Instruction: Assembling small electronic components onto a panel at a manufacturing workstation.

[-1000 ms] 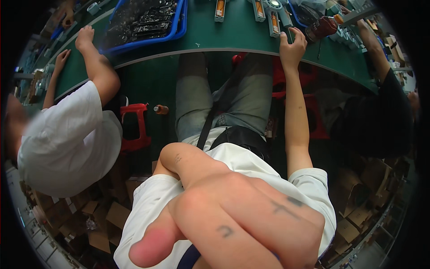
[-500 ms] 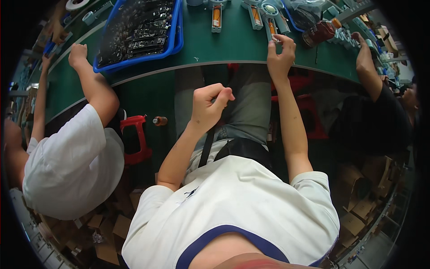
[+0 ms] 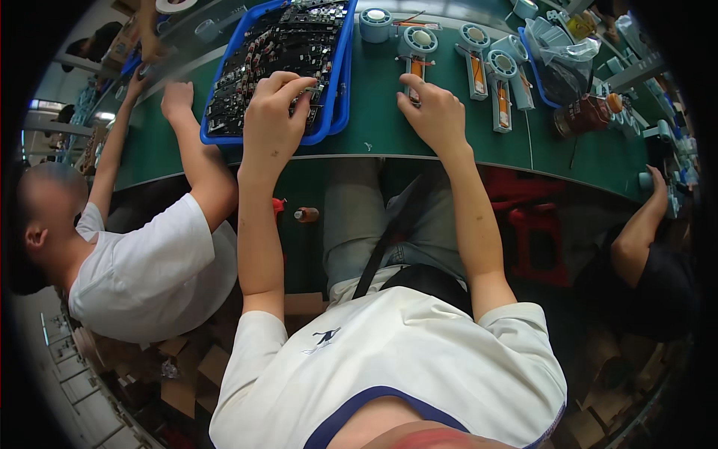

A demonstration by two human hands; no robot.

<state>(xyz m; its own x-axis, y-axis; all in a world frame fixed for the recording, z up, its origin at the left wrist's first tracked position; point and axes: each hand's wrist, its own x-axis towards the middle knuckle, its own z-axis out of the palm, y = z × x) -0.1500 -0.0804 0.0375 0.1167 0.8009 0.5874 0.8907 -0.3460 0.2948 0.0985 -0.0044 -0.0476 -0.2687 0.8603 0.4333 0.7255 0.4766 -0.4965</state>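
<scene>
My left hand (image 3: 275,112) is over the near right part of a blue tray (image 3: 340,112) filled with black circuit boards (image 3: 269,63). Its thumb and fingers pinch a small pale-edged piece that looks like a circuit board (image 3: 314,90). My right hand (image 3: 437,116) has its thumb and index finger about the lower end of a handheld fan (image 3: 417,41) that lies on the table. This fan is light blue with a round head, and its open handle shows an orange battery. The fingers partly hide the handle's end.
Several similar fans (image 3: 502,66) lie to the right, near a blue tray with clear plastic bags (image 3: 565,49) and a dark red bottle (image 3: 580,116). Another fan head (image 3: 375,24) stands beside the board tray. Co-workers sit on both sides; one person's arm (image 3: 196,142) rests left of the tray.
My left hand has risen from my lap to the board tray. My right hand has left one fan's end and moved left to another fan. The view has shifted.
</scene>
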